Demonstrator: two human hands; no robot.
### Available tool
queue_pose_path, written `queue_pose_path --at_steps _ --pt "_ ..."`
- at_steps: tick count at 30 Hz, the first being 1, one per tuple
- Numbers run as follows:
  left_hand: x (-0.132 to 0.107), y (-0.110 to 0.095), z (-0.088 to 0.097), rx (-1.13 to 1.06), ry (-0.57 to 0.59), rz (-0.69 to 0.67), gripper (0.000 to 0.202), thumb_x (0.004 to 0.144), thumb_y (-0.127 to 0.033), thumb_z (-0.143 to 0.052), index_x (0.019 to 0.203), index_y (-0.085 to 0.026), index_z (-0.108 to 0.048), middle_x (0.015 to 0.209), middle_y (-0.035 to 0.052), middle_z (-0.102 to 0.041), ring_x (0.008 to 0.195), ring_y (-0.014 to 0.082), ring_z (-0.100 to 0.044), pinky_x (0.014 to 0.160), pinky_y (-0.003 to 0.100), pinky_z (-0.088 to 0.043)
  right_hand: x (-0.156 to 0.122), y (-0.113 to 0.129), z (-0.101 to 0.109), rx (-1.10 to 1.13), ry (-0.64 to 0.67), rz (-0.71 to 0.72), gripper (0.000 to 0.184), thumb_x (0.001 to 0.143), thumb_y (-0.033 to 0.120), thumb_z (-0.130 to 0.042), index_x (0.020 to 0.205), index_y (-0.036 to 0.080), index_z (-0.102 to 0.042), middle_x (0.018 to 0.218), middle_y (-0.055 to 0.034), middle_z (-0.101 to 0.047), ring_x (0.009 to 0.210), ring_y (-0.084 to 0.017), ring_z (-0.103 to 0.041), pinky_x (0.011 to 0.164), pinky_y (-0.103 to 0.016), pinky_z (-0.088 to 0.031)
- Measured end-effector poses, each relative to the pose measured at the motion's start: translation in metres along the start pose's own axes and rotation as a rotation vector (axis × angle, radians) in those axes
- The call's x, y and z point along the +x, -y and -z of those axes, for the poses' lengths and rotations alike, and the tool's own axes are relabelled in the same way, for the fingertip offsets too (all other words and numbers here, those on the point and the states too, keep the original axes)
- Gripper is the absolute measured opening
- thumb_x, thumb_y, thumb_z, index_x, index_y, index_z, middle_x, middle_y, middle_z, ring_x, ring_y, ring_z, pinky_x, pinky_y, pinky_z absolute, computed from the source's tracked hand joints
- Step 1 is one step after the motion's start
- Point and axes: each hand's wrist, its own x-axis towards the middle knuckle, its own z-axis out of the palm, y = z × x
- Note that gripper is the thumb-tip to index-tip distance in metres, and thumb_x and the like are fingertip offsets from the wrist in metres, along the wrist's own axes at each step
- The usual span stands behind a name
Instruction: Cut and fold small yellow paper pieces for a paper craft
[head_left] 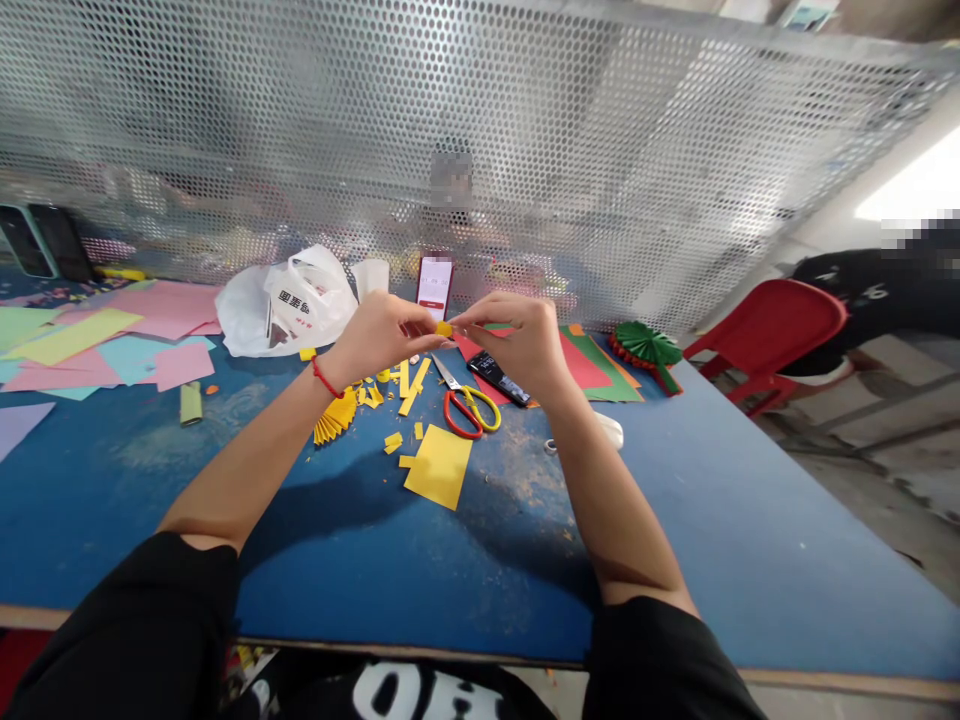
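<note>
Both of my hands meet above the blue table, pinching a small yellow paper piece point(444, 328) between the fingertips. My left hand point(379, 338) holds its left side and my right hand point(514, 338) its right side. Below them lie scissors point(472, 410) with one red and one yellow handle, blades pointing away. A yellow paper sheet point(440, 467) lies nearer to me, with small yellow scraps point(394, 442) beside it. Partly behind my left wrist is a pleated yellow paper fan point(335, 418). A black phone point(498, 379) lies under my right hand.
Pastel paper sheets point(161, 320) and a white plastic bag point(289, 305) occupy the left. Another phone point(435, 283) stands upright against the perforated metal screen point(337, 120). A green pleated paper fan point(646, 343) lies at right. Beyond the table, a person sits on a red chair point(780, 330).
</note>
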Motion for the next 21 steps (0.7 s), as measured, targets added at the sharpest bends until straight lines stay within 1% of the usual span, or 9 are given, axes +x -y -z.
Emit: queue_pose_path --at_steps 5,10,14,18,21 --pt "0.0008 -0.0005 -0.0015 -0.03 -0.011 0.042 0.043 0.085 -0.055 -0.07 0.072 -0.014 -0.075 0.063 0.0049 -0.071 0.054 0.0111 -0.058 0.051 0.022 -0.042 -0.0003 0.0002 0.0001 0.008 -0.005 -0.013 0.015 0.081 0.009 -0.071 0.082 0.02 -0.08 0.081 -0.0028 -0.077 0.074 -0.016 -0.07 0.069 -0.029 -0.054" --pt "-0.0004 0.001 -0.0016 -0.04 -0.025 0.046 0.04 0.085 -0.051 -0.071 0.075 -0.013 -0.077 0.065 0.0057 -0.072 0.056 0.0119 -0.06 0.051 0.022 -0.043 -0.0004 -0.0003 0.0 0.011 0.004 -0.023 0.016 0.081 0.009 -0.07 0.082 0.021 -0.08 0.081 -0.0026 -0.077 0.075 -0.016 -0.07 0.07 -0.03 -0.055" --pt "-0.0009 0.0028 -0.0018 -0.044 -0.026 0.053 0.039 0.084 -0.052 -0.072 0.078 -0.013 -0.077 0.066 0.0056 -0.072 0.055 0.0119 -0.061 0.051 0.021 -0.044 -0.0003 -0.0009 0.0003 0.004 0.001 -0.014 0.015 0.081 0.009 -0.07 0.082 0.02 -0.08 0.081 -0.0031 -0.077 0.075 -0.016 -0.07 0.07 -0.029 -0.054" --pt "-0.0005 0.0047 -0.0024 -0.058 -0.015 0.034 0.04 0.084 -0.054 -0.071 0.081 -0.014 -0.078 0.068 0.0057 -0.073 0.055 0.0119 -0.063 0.052 0.021 -0.045 -0.0003 -0.0007 0.0009 0.019 0.008 -0.024 0.014 0.081 0.008 -0.07 0.083 0.018 -0.08 0.08 -0.0039 -0.076 0.075 -0.016 -0.07 0.07 -0.029 -0.054" --pt "-0.0009 0.005 -0.0032 -0.046 -0.004 0.019 0.037 0.086 -0.051 -0.07 0.083 -0.015 -0.079 0.07 0.0054 -0.074 0.057 0.0119 -0.064 0.053 0.021 -0.046 -0.0003 -0.0002 0.0014 0.026 0.015 -0.035 0.013 0.081 0.009 -0.07 0.083 0.018 -0.08 0.08 -0.004 -0.076 0.075 -0.016 -0.07 0.069 -0.03 -0.054"
